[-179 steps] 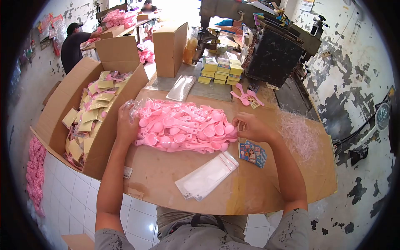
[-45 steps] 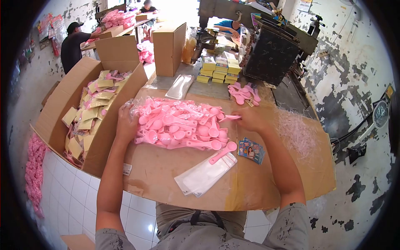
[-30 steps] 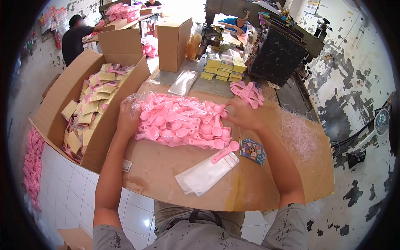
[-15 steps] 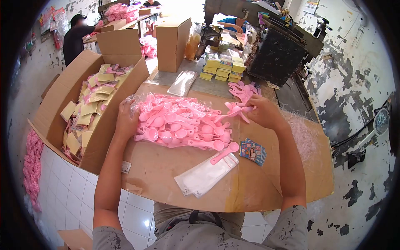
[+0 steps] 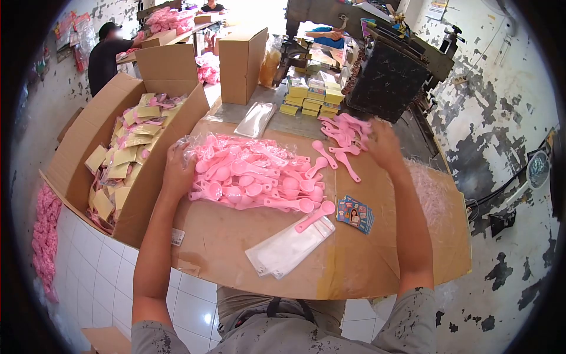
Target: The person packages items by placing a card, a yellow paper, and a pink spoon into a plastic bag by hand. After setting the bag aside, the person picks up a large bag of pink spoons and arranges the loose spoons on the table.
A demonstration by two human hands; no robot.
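Observation:
A clear plastic bag full of pink spoons point(image 5: 253, 174) lies on the cardboard-covered table. My left hand point(image 5: 178, 168) is closed on the bag's left end. My right hand point(image 5: 383, 141) is at the right edge of a pile of loose pink spoons point(image 5: 345, 128); its fingers are blurred and partly hidden. Several loose spoons lie between the pile and the bag. One pink spoon point(image 5: 315, 216) rests across the flat clear bags point(image 5: 289, 248). To their right sits a small spread of blue printed cards point(image 5: 355, 215).
An open carton point(image 5: 194, 106) holds packed spoons with yellow cards at the left. Behind stand a tall closed carton point(image 5: 243, 66), stacks of yellow cards point(image 5: 312, 94) and a black machine point(image 5: 387, 76). Clear shreds point(image 5: 427, 192) lie at right. Other people work in the background.
My right hand has carried spoons from the bag's right end to the back right, where the pile has grown and several spoons now lie loose. My left hand has stayed on the bag.

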